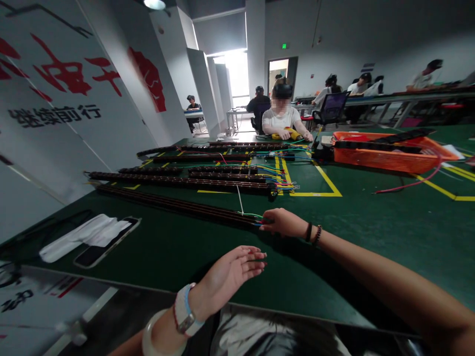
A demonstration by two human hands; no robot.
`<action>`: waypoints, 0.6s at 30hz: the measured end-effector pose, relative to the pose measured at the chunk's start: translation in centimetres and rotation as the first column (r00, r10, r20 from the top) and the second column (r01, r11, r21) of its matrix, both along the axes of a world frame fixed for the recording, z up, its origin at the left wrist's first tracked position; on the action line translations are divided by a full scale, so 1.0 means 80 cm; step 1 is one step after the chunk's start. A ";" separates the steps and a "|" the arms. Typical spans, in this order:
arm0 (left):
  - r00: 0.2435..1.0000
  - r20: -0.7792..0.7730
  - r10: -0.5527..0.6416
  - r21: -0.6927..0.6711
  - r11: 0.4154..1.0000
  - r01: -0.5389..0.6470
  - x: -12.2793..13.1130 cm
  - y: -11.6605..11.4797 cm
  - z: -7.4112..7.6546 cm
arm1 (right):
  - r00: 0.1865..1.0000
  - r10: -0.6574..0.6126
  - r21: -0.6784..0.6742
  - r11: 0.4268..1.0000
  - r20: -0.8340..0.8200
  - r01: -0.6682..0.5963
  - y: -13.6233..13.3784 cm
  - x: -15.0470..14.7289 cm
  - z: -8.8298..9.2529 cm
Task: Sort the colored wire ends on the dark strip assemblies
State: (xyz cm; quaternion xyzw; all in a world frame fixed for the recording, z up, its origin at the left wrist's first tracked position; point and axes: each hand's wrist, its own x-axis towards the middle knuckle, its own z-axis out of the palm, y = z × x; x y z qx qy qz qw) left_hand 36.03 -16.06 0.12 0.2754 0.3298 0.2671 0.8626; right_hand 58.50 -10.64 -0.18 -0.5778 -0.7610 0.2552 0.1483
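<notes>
My right hand (282, 222) reaches across the green table (371, 237) and pinches the wired end of the nearest long dark strip (174, 205), where coloured wires and a white cable tie stick out. My left hand (232, 274) hovers above the table's near edge, fingers stretched out and holding nothing; a white watch and a pale bangle sit on its wrist. Several more dark strips (178, 180) lie in rows farther back, with coloured wires (276, 180) at their right ends.
A phone (106, 249) lies under a white cloth (81, 237) at the near left. An orange crate (386, 155) stands at the back right. A person (284, 121) sits opposite holding a yellow tool. White panels rise on the left; other people work at far tables.
</notes>
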 end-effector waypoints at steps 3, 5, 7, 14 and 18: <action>0.991 -0.017 -0.129 0.056 0.990 0.130 0.017 0.009 0.004 | 0.988 0.061 -0.125 0.989 -0.139 -0.078 -0.001 0.018 -0.001; 0.983 -0.009 -0.183 0.065 0.981 0.184 0.034 0.016 0.005 | 0.980 0.108 -0.124 0.984 -0.170 -0.130 0.000 0.028 -0.001; 0.973 0.005 -0.232 0.048 0.972 0.232 0.052 0.023 0.003 | 0.978 0.128 -0.148 0.977 -0.167 -0.153 0.001 0.035 -0.001; 0.942 0.003 -0.335 -0.075 0.939 0.334 0.116 0.042 -0.010 | 0.983 0.166 -0.073 0.983 -0.071 -0.171 -0.001 0.040 0.000; 0.960 0.042 -0.275 -0.054 0.959 0.277 0.130 0.044 -0.018 | 0.951 0.186 0.150 0.962 0.246 -0.227 -0.006 0.032 0.005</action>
